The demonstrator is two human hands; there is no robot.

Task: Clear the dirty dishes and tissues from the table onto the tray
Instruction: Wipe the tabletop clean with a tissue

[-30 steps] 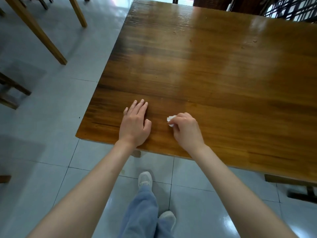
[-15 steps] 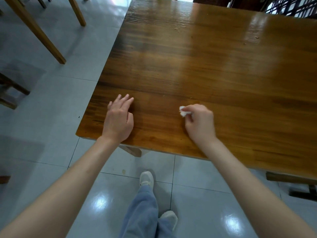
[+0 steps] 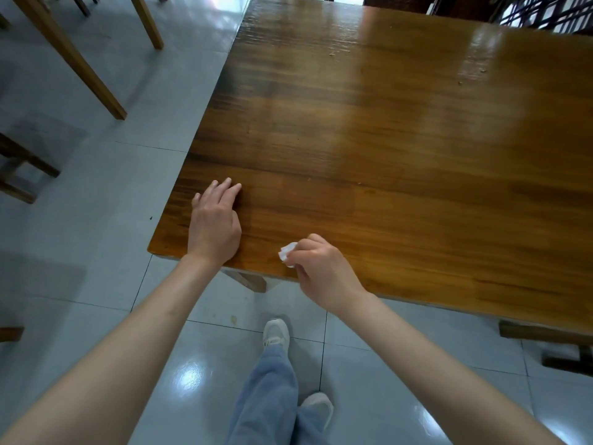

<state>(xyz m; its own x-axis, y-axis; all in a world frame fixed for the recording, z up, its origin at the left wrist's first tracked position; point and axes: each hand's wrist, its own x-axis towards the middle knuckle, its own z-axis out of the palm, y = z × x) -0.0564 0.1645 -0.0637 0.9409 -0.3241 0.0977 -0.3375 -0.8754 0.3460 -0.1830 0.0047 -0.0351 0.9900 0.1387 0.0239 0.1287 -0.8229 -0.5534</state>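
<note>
Your right hand (image 3: 324, 271) has come back toward the near edge of the glossy brown wooden table (image 3: 385, 130); half a second ago it was further in on the tabletop, and now it is just at the front edge, with the wrist already past it. Its fingers are curled and they pinch the small crumpled white tissue (image 3: 286, 253), which shows at the fingertips, close above the wood near that same edge; I cannot tell if it touches the surface. Your left hand (image 3: 214, 224) has moved only slightly and rests flat on the table near its front left corner, fingers straight, holding nothing. I judge that the tissue is collected from the table and the next step is to carry it to the tray. About containers: no tray, dish or bowl is visible here, so you must turn to find the tray. A few small crumbs (image 3: 332, 54) lie on the far part of the table.
</note>
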